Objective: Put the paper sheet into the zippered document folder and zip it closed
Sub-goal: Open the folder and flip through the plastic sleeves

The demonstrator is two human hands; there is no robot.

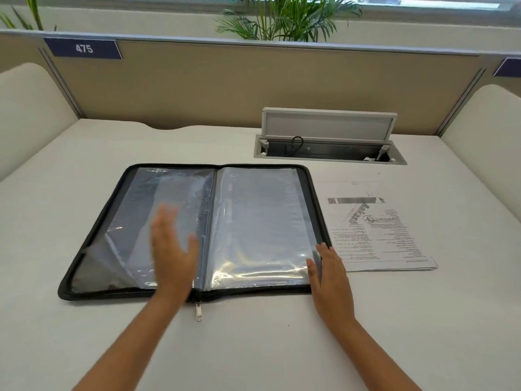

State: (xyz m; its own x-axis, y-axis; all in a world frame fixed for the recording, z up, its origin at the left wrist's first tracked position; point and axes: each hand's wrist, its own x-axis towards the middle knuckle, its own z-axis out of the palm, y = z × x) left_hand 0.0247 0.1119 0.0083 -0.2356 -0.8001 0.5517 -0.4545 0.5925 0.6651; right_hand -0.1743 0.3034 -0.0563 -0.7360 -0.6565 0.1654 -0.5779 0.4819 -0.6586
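The black zippered document folder (93,230) lies open flat on the white desk, showing clear plastic sleeves (262,221) on both halves. Its metal zipper pull (199,311) hangs at the spine on the near edge. The printed paper sheet (377,230) lies on the desk just right of the folder. My left hand (172,249) is over the left half with straight fingers, blurred. My right hand (328,272) rests on the folder's near right corner, fingers straight on the sleeves' edge.
An open cable box (329,148) with a raised lid sits in the desk behind the paper. A beige partition (225,86) runs along the back, with padded side panels left and right. A plant (284,18) stands behind the partition.
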